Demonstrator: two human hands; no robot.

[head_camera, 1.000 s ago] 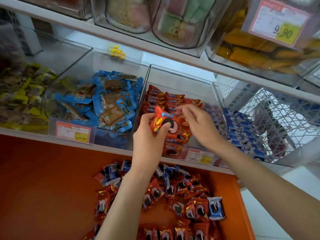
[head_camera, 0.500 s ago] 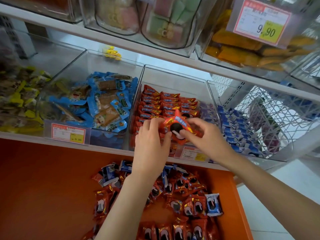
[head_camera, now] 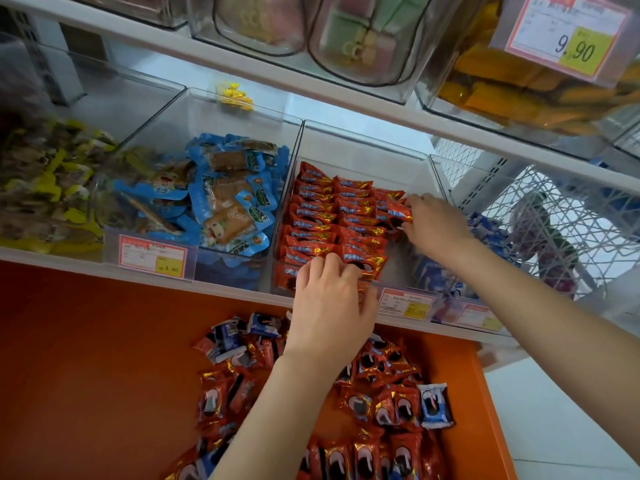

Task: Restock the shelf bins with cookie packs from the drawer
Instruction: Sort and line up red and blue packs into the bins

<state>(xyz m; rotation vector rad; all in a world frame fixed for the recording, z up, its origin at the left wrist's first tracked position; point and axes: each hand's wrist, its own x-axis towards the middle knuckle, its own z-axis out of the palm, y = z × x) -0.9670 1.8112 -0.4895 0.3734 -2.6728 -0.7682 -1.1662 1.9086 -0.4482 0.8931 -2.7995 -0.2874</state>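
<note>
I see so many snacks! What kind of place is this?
Most likely a shop's snack aisle: clear shelf bins hold wrapped snacks, price tags hang on their fronts, and an orange drawer below holds loose cookie packs for restocking.

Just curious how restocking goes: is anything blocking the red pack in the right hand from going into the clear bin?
Nothing visible does. The right hand pinches the red pack already inside the open-topped clear bin, beside the stacked rows, with bare floor in front.
</note>
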